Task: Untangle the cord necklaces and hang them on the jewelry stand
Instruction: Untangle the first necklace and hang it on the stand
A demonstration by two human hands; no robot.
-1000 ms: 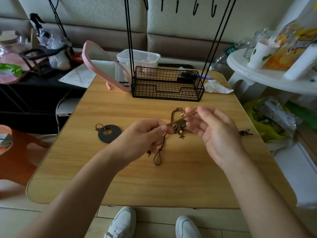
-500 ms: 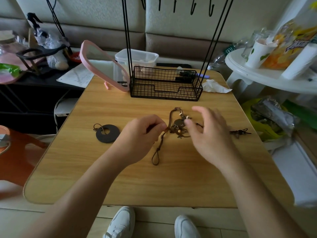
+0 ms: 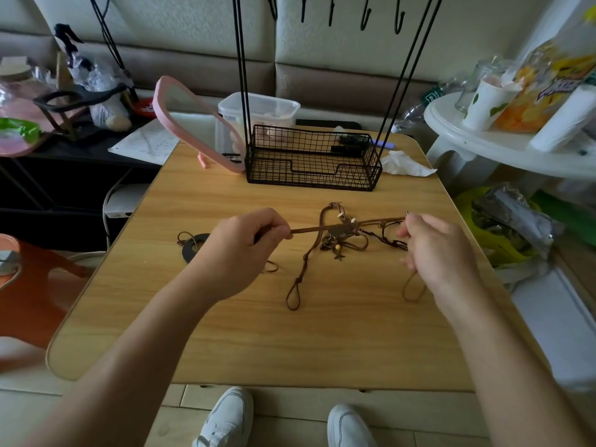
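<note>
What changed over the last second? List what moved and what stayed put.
The left hand and right hand moved apart, each now pinching an end of a brown cord and pulling it taut across the tangle of necklaces. A second ago they were close together over the tangle. A cord loop still trails on the table. The black ring pendant and jewelry stand stayed put.

A single head-worn wide-angle view looks forward and steeply down from above the near edge of the table [image 3: 225, 333]. Both forearms reach in from the bottom corners, close to the lens; the shoes [image 3: 225, 421] show straight below. The stand [image 3: 311, 162] sits at the far edge, its top cut off by the frame. Straight lines bow near the borders.
</note>
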